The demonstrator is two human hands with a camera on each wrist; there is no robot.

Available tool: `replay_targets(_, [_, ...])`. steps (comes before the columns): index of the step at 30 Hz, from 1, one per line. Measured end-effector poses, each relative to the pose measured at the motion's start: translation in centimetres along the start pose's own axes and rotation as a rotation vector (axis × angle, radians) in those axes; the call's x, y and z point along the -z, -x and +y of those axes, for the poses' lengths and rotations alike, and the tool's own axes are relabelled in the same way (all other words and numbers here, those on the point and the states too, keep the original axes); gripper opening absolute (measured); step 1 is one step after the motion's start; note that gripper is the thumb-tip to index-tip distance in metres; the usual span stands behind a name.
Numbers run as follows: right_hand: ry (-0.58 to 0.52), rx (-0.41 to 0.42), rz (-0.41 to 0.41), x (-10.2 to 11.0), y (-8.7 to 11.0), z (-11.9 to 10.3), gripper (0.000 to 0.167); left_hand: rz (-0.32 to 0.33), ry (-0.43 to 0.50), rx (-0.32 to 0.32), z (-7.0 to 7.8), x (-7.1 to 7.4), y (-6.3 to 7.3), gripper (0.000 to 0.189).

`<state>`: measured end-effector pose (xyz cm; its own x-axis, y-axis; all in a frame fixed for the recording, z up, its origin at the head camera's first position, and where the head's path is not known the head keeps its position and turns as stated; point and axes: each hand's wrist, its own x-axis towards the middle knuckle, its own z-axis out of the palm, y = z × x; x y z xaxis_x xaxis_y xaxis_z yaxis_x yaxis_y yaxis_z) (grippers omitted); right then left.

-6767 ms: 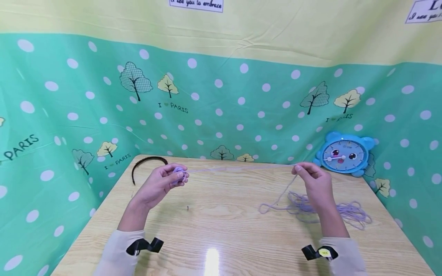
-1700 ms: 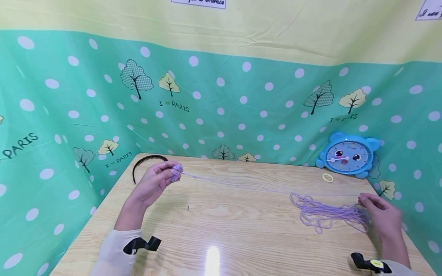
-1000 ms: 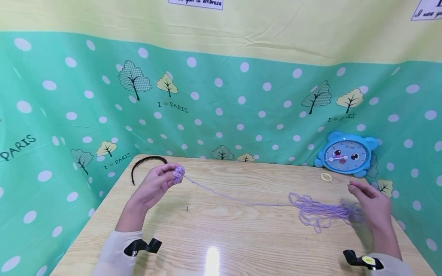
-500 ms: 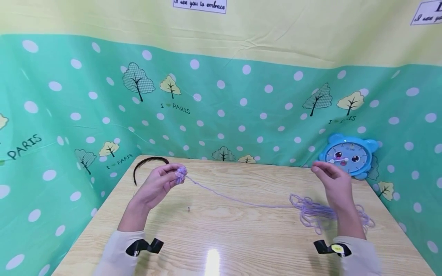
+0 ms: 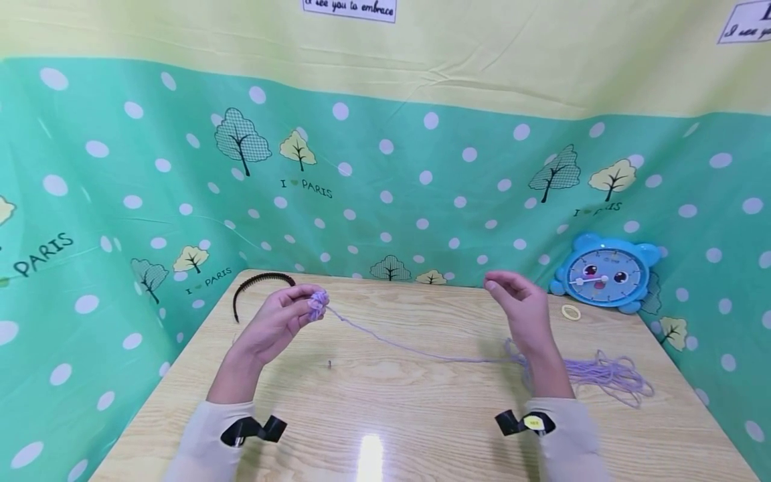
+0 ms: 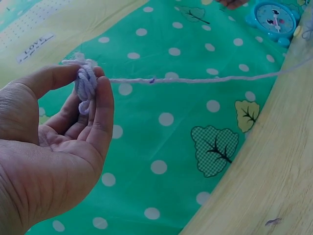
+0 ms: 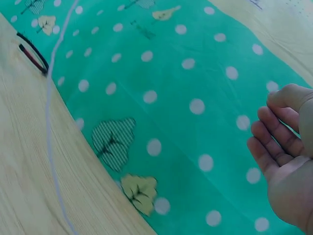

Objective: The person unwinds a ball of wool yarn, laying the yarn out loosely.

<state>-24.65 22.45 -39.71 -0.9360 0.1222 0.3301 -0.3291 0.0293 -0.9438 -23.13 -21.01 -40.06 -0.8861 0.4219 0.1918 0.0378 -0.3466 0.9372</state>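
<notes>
My left hand (image 5: pixel 271 328) pinches a small wound bundle of lilac yarn (image 5: pixel 318 304) between thumb and fingertips, raised over the left back of the table. In the left wrist view the yarn bundle (image 6: pixel 86 84) shows loose loops on top. From it a single strand (image 5: pixel 385 340) sags down to the right, reaching a loose heap of the same yarn (image 5: pixel 608 376) on the tabletop. Above that strand's right end, my right hand (image 5: pixel 523 313) hovers with loosely bent fingers and nothing in them; its forearm partly hides the heap. The right wrist view shows the hand (image 7: pixel 286 147) holding no yarn.
A black toothed headband (image 5: pixel 259 278) lies at the table's back left corner. At the back right stands a blue animal-shaped clock (image 5: pixel 607 274), with a cream ring (image 5: pixel 571 312) before it. A tiny dark bit (image 5: pixel 329 365) lies on the wooden table (image 5: pixel 421 408). A green dotted curtain (image 5: pixel 373 221) hangs behind.
Earlier, my right hand pulled the strand taut toward the far right. It has since let go and moved left, past the ring. The strand now sags; my left hand stays with the bundle.
</notes>
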Motion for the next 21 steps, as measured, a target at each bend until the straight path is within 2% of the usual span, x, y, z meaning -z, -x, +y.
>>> replay_targets(7, [0.004,-0.027,-0.070,-3.3,0.1,0.0,0.032,-0.002,0.000,0.003,0.1,0.0,0.0,0.024])
replay_targets(13, [-0.074,-0.041,-0.126,-6.7,0.5,0.4,0.029,-0.007,0.004,0.001,0.2,-0.1,0.0,0.025])
replay_targets(21, [-0.129,-0.033,-0.279,-10.9,1.9,0.4,0.032,-0.021,0.013,0.000,0.0,-0.4,-0.2,0.027])
